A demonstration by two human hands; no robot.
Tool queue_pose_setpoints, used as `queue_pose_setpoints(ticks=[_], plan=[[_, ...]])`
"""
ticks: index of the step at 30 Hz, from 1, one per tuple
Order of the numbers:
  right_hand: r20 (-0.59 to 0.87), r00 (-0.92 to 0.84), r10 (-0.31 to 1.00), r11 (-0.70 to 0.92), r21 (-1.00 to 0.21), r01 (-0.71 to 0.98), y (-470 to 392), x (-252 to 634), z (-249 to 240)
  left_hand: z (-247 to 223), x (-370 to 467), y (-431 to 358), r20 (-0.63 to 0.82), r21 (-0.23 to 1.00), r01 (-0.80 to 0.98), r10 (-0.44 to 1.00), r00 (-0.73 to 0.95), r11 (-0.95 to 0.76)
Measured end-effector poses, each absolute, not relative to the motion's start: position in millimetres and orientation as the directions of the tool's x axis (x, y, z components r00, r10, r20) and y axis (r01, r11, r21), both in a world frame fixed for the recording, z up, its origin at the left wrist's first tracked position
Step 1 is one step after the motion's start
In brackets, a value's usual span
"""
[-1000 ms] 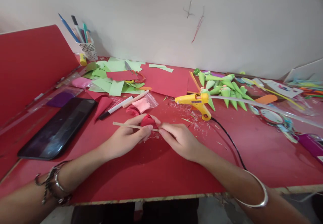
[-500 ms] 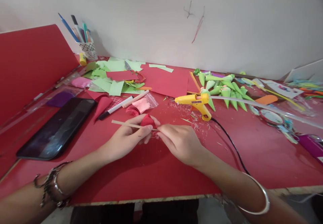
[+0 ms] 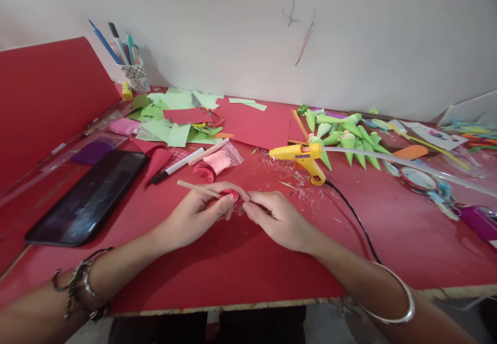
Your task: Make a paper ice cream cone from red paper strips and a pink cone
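Note:
My left hand (image 3: 202,212) is closed around a small red paper piece (image 3: 230,194) and a thin pale stick (image 3: 198,188). The stick's free end juts out to the left over the back of the fingers. Pressed close to the left fingertips, my right hand (image 3: 277,217) has thumb and forefinger pinched at the right edge of the red piece; what lies between them is hidden. Just beyond the hands are a curled red paper strip (image 3: 204,170) and a bag with pink material (image 3: 219,161). A yellow glue gun (image 3: 297,153) stands to the right.
A black phone (image 3: 89,196) lies left, near a red paper cone (image 3: 157,163) and a marker (image 3: 176,165). Green paper scraps (image 3: 178,134) and scissors (image 3: 209,116) are behind. Green paper cones (image 3: 349,137) are piled back right. The glue gun's black cord (image 3: 355,220) runs to the front edge.
The red piece has turned and sits lower in the left fingers, showing less. The stick has tilted and shifted slightly right. The right hand's fingers have curled in more.

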State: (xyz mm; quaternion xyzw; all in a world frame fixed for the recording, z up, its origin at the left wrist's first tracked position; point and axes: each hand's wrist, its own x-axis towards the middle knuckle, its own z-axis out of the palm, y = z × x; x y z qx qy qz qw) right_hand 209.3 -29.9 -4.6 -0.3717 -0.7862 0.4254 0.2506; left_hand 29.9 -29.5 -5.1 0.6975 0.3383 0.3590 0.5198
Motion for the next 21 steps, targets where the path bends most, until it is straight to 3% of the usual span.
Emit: queue_pose_setpoints(ticks=[9,14,18,21], plan=[[0.025,-0.677,0.736,0.264,-0.931,0.253,-30,209,-8,-9,29,-31,0.199,0.952,0.078,0.789,0.582,-0.298],[0.11,-0.617,0.779,0.397,-0.848,0.351,-28,212,-5,-4,31,-32,0.093,0.973,0.136,0.858,0.505,-0.186],[0.326,-0.543,0.774,0.609,-0.616,0.5,-25,217,-7,0,21,-26,0.129,0.972,0.102,0.844,0.521,-0.212],[0.52,-0.586,0.621,0.76,-0.219,0.612,-24,222,-7,4,10,-19,0.106,0.992,-0.02,0.739,0.666,-0.125]])
